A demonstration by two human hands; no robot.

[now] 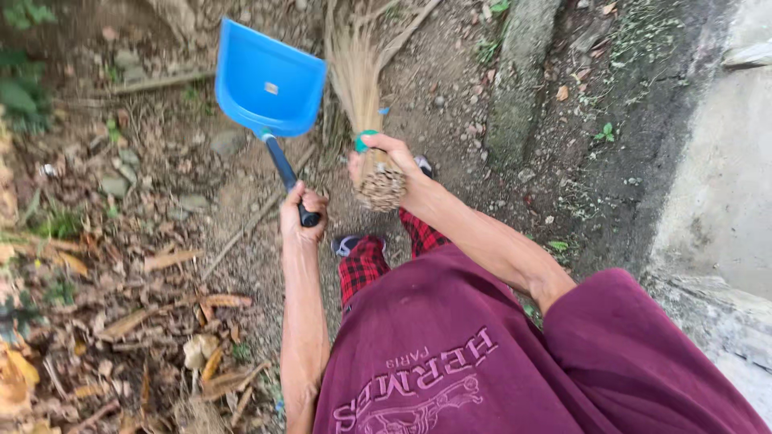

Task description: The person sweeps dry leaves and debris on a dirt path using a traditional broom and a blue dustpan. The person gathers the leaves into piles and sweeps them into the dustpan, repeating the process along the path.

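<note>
Glossy plastic dustpan (269, 80); rough straw broom (359, 72); matt dirt.

Small pale label (271, 88) inside blue dustpan (265, 76)

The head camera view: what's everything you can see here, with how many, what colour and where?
dustpan: one, blue with dark handle, upper left, held by left hand
stick broom: one, tan with green band, top centre, held by right hand
dry leaves: many, brown and yellow, left ground
stone strip: one, grey, upper middle
concrete slab: one, pale grey, right
shirt: maroon, bottom
trousers: red-black check
left hand: grips dustpan handle
right hand: grips broom
</note>
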